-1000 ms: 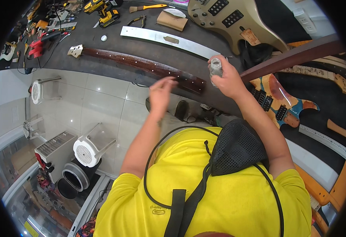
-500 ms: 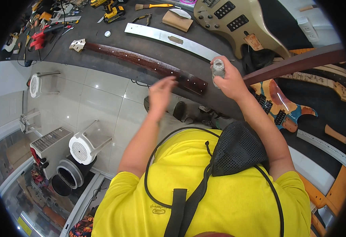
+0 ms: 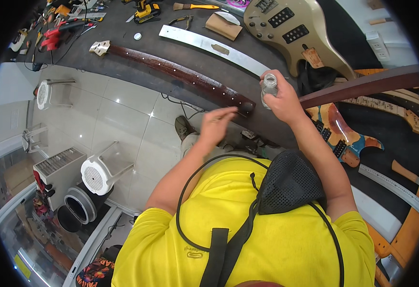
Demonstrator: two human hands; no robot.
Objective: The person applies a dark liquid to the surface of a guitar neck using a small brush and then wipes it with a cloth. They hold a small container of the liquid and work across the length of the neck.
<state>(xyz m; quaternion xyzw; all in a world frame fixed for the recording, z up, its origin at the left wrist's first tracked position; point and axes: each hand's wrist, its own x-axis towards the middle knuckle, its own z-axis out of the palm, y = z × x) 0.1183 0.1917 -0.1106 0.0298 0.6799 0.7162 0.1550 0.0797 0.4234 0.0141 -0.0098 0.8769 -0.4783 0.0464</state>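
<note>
Right hand (image 3: 286, 102) clamps clear cylindrical glass bottle (image 3: 269, 88), two o'clock of left hand (image 3: 216, 125) (grip indeterminable), near dark-brown long wooden neck (image 3: 185, 72).

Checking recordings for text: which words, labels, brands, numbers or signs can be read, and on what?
I don't copy wording; places only:
Glass bottle in the right hand: none readable.
Yellow shirt: small dark chest print, blurred.
Patterned cloth, lower left: bold orange lettering.
Painted guitar body: pale script, too small to read.
Silver ruler: marks too fine to read.
Yellow sticker, lower left: unreadable.
</note>
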